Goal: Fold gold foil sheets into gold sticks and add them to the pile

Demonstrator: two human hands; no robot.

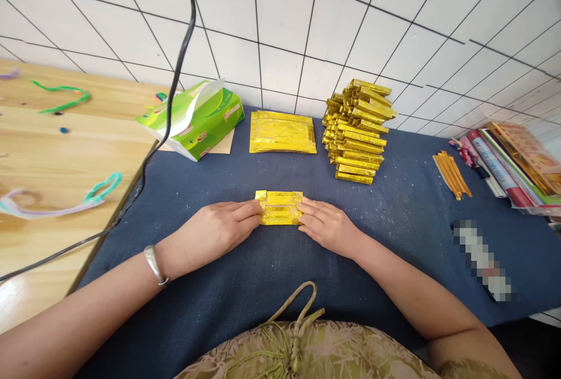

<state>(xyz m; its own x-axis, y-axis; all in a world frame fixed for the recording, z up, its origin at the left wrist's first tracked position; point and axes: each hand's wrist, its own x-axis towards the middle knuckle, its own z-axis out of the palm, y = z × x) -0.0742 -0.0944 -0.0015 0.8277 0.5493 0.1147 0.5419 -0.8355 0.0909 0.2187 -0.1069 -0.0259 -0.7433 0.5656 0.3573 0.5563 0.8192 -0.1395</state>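
Note:
A folded sheet of shiny gold paper [280,207] lies flat on the dark blue cloth in front of me, its side edges turned in. My left hand [225,224], with a silver bracelet at the wrist, grips its left edge, fingers pressed together. At the right edge, the fingertips of my right hand [328,226] hold the sheet in the same way. Just beyond it sits a flat stack of gold paper [283,133]. To the right of that stack rises a pile of folded gold paper strips [357,133].
A green tissue pack [210,124] stands at the back left, behind a hanging black cable [177,69]. Orange strips [453,175] and books [504,165] lie at the right, near a blurred-out object [482,259]. A wooden table [56,151] adjoins on the left; a tiled wall [280,28] rises behind.

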